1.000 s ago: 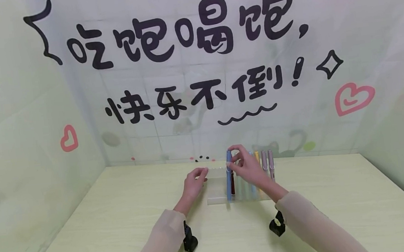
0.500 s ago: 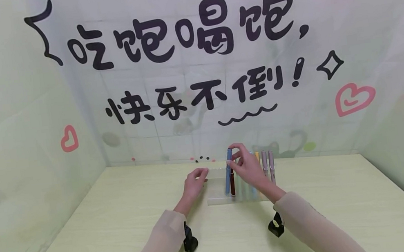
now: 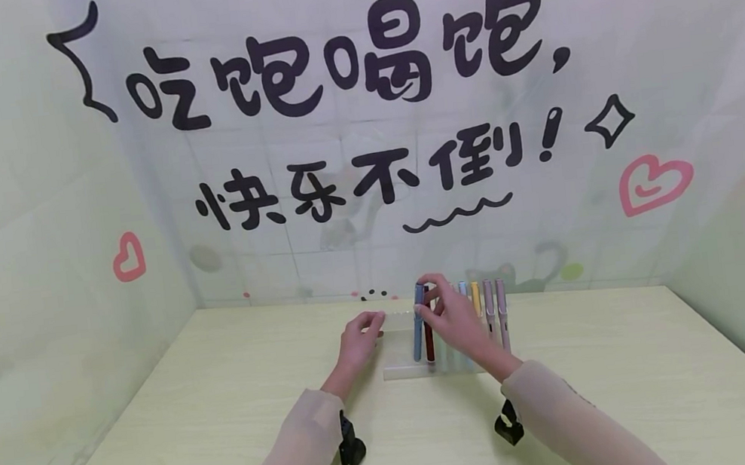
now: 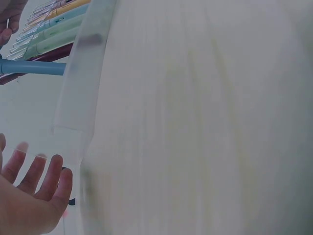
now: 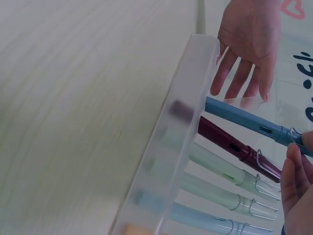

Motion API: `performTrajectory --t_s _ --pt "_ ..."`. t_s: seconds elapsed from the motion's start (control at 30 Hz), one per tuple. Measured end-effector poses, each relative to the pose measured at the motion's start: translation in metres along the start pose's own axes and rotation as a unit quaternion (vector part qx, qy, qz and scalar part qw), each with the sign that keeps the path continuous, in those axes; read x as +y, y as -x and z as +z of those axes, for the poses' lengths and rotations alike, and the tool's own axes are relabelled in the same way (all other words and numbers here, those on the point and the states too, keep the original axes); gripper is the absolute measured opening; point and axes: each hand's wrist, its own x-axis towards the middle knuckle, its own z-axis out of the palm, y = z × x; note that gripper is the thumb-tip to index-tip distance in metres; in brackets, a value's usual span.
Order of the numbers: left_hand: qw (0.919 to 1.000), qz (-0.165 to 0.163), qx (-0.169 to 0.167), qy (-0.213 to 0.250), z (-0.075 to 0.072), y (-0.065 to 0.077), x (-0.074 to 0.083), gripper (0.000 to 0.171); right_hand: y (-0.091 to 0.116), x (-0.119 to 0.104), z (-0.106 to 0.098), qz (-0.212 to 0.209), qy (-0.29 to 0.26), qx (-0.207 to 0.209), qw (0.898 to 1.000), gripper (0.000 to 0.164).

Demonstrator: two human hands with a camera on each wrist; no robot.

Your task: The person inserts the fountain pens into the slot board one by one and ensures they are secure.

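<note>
In the head view, my right hand point(image 3: 455, 316) pinches the upper, capped part of a blue pen point(image 5: 244, 117) between thumb and fingers. The pen leans slightly, its lower end by the frosted front ledge of a clear pen stand point(image 3: 401, 372). Whether it rests in a slot is hard to tell. Just right of it stands a dark red pen point(image 5: 220, 138), beside pale green pens point(image 5: 215, 161). My left hand point(image 3: 358, 338) holds the stand's left edge, thumb and fingertips at the clear panel; some fingertips show through it in the left wrist view.
Farther right in the stand are a light blue pen point(image 5: 200, 215), a yellow pen point(image 3: 476, 293) and two purple pens point(image 3: 489, 303), partly behind my right hand. The stand sits on a pale wooden table point(image 3: 257, 366), near a printed back wall point(image 3: 322, 268).
The blue pen first rose and tilted from in front of the ledge, then moved down and slightly left behind it. My right hand moved with it; my left hand stayed put.
</note>
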Motion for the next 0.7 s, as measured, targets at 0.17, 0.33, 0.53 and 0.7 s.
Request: performTrajectory --t_s 0.17,0.33,0.53,0.7 --pt "1.0000 0.004 0.000 0.001 0.0002 0.0000 -0.0003 0.033 0.0021 0.0012 0.0032 0.000 -0.001 -0.013 1.000 0.036" --pt "1.0000 0.003 0.001 -0.001 0.0001 0.0010 0.0003 0.033 0.0029 0.0026 0.0049 0.003 -0.002 -0.026 1.000 0.035" --pt "1.0000 -0.001 -0.002 0.002 0.0005 0.0003 -0.0006 0.034 0.0003 0.0046 0.0054 0.006 -0.005 -0.029 1.000 0.031" --pt "1.0000 -0.009 -0.001 0.000 0.0004 -0.0011 -0.0015 0.035 -0.0013 0.0065 0.0055 0.026 0.004 -0.033 0.999 0.030"
